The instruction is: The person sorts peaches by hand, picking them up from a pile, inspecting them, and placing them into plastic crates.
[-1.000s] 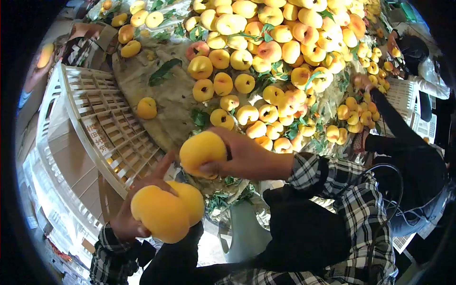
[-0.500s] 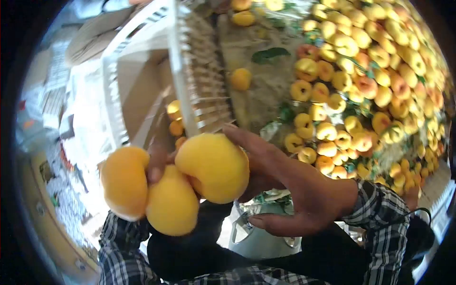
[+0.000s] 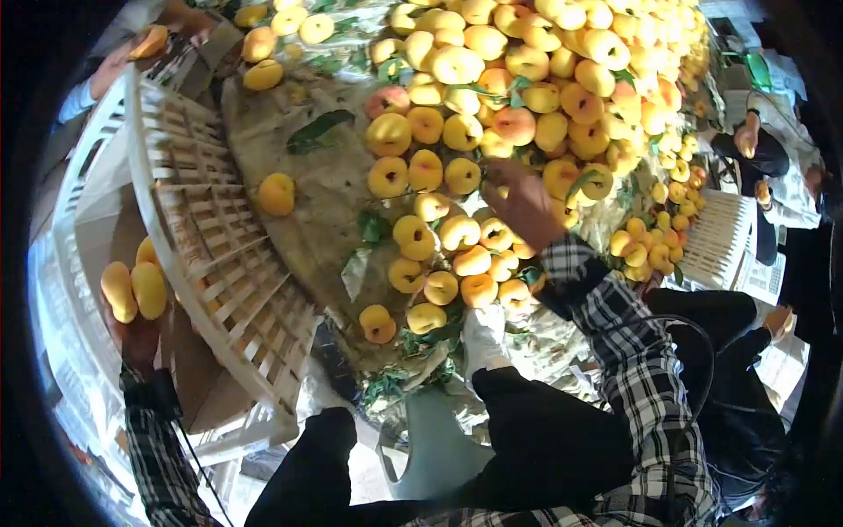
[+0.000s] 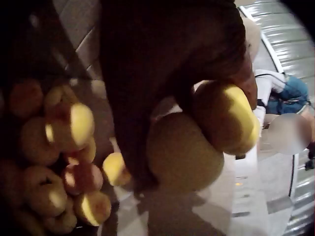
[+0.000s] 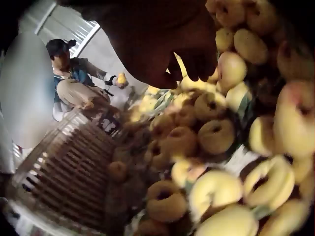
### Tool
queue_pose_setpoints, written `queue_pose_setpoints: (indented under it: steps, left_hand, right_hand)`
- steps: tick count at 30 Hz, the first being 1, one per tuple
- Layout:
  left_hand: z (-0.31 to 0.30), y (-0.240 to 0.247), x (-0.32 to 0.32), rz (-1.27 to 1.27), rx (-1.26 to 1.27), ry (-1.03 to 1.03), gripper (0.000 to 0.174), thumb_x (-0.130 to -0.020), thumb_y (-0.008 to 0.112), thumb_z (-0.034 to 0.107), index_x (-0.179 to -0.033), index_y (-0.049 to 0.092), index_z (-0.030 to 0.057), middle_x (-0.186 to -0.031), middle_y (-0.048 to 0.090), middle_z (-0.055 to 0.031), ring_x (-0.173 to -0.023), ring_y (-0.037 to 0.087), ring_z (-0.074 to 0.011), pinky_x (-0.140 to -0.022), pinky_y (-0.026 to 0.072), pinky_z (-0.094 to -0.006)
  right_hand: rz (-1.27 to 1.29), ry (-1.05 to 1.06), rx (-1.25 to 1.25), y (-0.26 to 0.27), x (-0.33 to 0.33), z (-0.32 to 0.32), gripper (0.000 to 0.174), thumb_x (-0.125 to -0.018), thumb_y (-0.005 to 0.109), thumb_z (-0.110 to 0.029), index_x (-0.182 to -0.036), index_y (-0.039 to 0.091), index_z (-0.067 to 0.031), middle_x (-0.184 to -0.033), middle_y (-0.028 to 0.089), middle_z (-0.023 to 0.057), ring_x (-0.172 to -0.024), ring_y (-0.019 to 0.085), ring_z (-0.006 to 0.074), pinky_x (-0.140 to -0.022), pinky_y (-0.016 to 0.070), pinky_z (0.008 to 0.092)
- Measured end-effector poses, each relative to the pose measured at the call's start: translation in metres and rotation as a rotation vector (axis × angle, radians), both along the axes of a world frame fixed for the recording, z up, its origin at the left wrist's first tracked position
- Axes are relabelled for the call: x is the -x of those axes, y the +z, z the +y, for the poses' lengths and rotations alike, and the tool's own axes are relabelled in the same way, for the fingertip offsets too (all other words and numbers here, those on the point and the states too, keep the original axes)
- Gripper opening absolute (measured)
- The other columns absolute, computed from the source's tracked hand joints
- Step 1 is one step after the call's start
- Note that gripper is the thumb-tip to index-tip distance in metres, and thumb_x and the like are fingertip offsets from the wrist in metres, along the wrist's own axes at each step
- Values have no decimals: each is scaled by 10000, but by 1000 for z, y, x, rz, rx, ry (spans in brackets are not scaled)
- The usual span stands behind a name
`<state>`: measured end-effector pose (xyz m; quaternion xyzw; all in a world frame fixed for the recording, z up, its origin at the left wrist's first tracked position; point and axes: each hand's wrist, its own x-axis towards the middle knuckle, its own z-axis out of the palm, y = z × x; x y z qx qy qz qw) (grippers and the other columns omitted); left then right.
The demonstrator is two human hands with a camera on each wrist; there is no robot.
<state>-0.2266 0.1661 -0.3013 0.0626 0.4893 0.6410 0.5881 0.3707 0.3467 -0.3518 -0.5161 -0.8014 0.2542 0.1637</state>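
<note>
My left hand (image 3: 139,341) holds several yellow flat peaches (image 3: 149,291) over the inside of a white plastic crate (image 3: 140,167). In the left wrist view, the fingers of that hand (image 4: 172,54) curl round two large peaches (image 4: 184,152), with other flat peaches (image 4: 81,174) lying below to the left. My right hand (image 3: 529,206) reaches over the near side of a big heap of flat peaches (image 3: 527,61), its fingertips right at the fruit. From the right wrist, the dark hand (image 5: 162,39) covers part of the heap, and yellow fruit shows between thumb and fingers.
A single peach (image 3: 277,194) and a long green leaf (image 3: 320,130) lie on the cloth (image 3: 307,228) between crate and heap. A grey-green stool (image 3: 443,430) stands between the legs. Other people sit at the right, near another white crate (image 3: 720,233); another person's hand (image 3: 114,66) is at upper left.
The right hand held a peach, brought it to the peaches in the left hand, and is now back at the heap without it. The left hand has moved left over the crate with its peaches.
</note>
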Motion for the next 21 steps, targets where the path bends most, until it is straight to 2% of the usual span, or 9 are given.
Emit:
queue_pose_setpoints:
  steps: [1, 2, 4, 5, 7, 11, 14, 17, 21]
  left_hand:
    - [7, -9, 3, -8, -5, 9, 509, -913, 537, 430, -1306, 431, 125, -1252, 536, -120, -1176, 493, -293, -940, 423, -471]
    - [13, -17, 9, -23, -19, 13, 516, -918, 532, 427, -1320, 425, 122, -1255, 537, -113, -1189, 487, -280, -966, 413, -452]
    - [16, -27, 26, -60, -31, -67, 532, -927, 522, 423, -1348, 411, 117, -1262, 539, -101, -1215, 476, -252, -1018, 393, -413]
    - [10, -41, 52, -111, -56, -255, 518, -949, 483, 417, -1363, 406, 116, -1306, 509, -89, -1249, 438, -251, -1065, 327, -393]
    - [2, -57, 76, 211, 238, -57, 489, -968, 437, 395, -1370, 407, 118, -1333, 482, -97, -1260, 421, -250, -1066, 329, -392]
    - [-1, -28, 94, 453, 109, 39, 447, -996, 342, 296, -1380, 372, 69, -1348, 450, -127, -1271, 403, -248, -1074, 322, -384]
    - [49, 58, -9, 668, -99, -83, 395, -988, 355, 275, -1297, 432, 41, -1276, 491, -127, -1217, 452, -238, -1047, 343, -371]
    - [85, 114, -134, 654, -284, -376, 359, -981, 368, 254, -1214, 492, 12, -1205, 532, -128, -1163, 501, -227, -1020, 365, -357]
    - [108, 138, -276, 444, -72, -690, 321, -943, 490, 262, -1131, 504, 2, -1128, 555, -107, -1102, 525, -197, -937, 425, -336]
  right_hand:
    - [-34, 79, -384, -5, -11, 17, 451, -742, 686, -97, -1164, 539, -42, -996, 603, 198, -842, 596, 367, -763, 504, 425]
    - [-226, 78, -430, 7, -17, 31, 433, -744, 645, -88, -1159, 529, -42, -1004, 586, 185, -857, 579, 358, -788, 482, 445]
    - [-563, -3, -385, 29, -27, 63, 438, -733, 594, -118, -1153, 506, -27, -1074, 543, 168, -1053, 505, 346, -897, 430, 445]
    - [-675, -35, -372, 24, -36, 80, 417, -727, 611, -123, -1121, 526, -16, -1079, 556, 159, -1077, 500, 324, -939, 410, 419]
    - [-719, 37, -464, 18, -48, 110, 394, -740, 603, -130, -1111, 545, -11, -1060, 568, 152, -1072, 508, 313, -963, 389, 414]
    - [-813, 92, -397, 4, -47, 141, 360, -766, 533, -38, -1122, 529, 17, -1070, 588, 162, -1035, 543, 304, -964, 379, 401]
    - [-818, 129, -464, -2, -54, 148, 365, -783, 579, -122, -1115, 540, 25, -1030, 619, 157, -1022, 569, 284, -969, 373, 387]
    - [-896, 77, -172, 5, -46, 149, 624, -729, 704, -307, -1215, 483, 14, -954, 634, 168, -965, 592, 309, -877, 446, 403]
    - [-618, 13, 9, -5, -41, 108, 700, -695, 747, -296, -1288, 421, -116, -944, 645, 176, -874, 612, 359, -781, 491, 437]
